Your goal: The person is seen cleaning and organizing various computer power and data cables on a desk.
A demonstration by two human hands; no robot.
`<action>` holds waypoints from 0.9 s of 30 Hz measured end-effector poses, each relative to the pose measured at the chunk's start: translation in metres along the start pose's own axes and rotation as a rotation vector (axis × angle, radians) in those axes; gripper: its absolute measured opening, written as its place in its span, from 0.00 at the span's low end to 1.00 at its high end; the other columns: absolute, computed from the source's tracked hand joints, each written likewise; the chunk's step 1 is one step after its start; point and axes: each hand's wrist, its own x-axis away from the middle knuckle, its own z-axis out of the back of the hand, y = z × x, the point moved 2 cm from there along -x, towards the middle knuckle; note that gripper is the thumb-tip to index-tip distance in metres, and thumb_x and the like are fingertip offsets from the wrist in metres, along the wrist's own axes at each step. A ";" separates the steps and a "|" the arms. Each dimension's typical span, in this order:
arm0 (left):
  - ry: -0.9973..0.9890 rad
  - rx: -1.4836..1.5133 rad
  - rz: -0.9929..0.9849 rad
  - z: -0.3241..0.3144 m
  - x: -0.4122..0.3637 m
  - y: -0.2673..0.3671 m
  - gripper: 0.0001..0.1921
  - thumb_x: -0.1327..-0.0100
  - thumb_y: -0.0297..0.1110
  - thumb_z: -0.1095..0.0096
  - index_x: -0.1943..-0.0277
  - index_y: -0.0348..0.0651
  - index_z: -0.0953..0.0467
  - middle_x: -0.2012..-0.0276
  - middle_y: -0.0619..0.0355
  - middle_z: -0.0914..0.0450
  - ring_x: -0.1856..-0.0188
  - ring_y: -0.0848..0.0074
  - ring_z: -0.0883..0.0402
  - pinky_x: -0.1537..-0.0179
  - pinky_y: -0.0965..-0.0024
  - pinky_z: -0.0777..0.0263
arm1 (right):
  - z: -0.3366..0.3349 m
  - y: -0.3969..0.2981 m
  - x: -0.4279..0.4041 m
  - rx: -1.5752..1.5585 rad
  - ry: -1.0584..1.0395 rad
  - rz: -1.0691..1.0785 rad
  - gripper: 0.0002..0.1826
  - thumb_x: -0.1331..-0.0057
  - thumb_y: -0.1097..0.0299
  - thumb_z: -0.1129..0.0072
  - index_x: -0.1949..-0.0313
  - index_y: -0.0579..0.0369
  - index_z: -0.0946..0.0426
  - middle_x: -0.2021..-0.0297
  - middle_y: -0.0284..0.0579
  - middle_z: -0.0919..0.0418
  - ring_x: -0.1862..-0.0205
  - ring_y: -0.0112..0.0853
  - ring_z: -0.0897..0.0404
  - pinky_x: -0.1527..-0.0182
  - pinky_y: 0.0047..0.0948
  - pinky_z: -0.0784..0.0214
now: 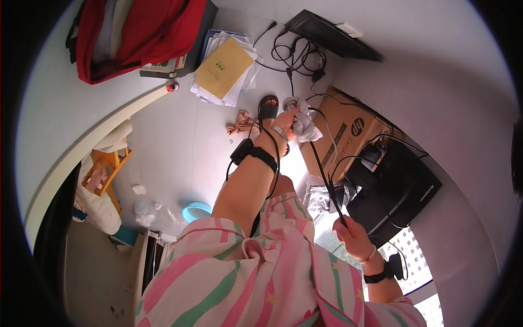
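Observation:
My left hand [286, 122] reaches forward and grips a crumpled grey-white cloth [304, 124], which is bunched around a black cable. In my right hand [354, 240], closer to my body, is the lower stretch of black cable [330, 186]. Between the two hands the cable runs fairly straight. Beyond the cloth a cable leads up to a tangle of black cables [296, 55] on the floor. The part of the cable inside the cloth is hidden.
To the right stand an HP cardboard box [343, 133] and a black Lenovo computer [404, 192]. A black flat panel [331, 34] leans at the wall. Papers under a yellow envelope [224, 68], a brown cloth [242, 123] and a blue basin [197, 211] lie on the floor.

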 end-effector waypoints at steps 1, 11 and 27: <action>-0.137 0.063 0.166 0.004 -0.013 0.005 0.09 0.28 0.36 0.49 0.60 0.41 0.26 0.71 0.58 0.22 0.72 0.69 0.21 0.71 0.61 0.22 | 0.005 -0.005 0.006 0.276 -0.018 0.072 0.11 0.28 0.62 0.51 0.63 0.57 0.27 0.82 0.43 0.27 0.80 0.36 0.25 0.76 0.33 0.38; 0.041 -0.192 0.020 0.032 -0.049 -0.001 0.09 0.35 0.40 0.39 0.67 0.46 0.25 0.76 0.60 0.25 0.76 0.71 0.24 0.78 0.64 0.29 | 0.004 0.039 0.059 0.765 -0.236 0.137 0.13 0.33 0.57 0.45 0.68 0.52 0.22 0.83 0.45 0.25 0.78 0.43 0.22 0.75 0.38 0.34; -0.108 -0.375 0.007 -0.015 0.066 -0.076 0.18 0.27 0.50 0.52 0.58 0.44 0.25 0.72 0.59 0.22 0.71 0.64 0.19 0.71 0.63 0.20 | -0.051 0.021 -0.051 -0.536 0.277 0.193 0.11 0.27 0.66 0.54 0.53 0.57 0.25 0.83 0.20 0.44 0.84 0.11 0.48 0.82 0.15 0.59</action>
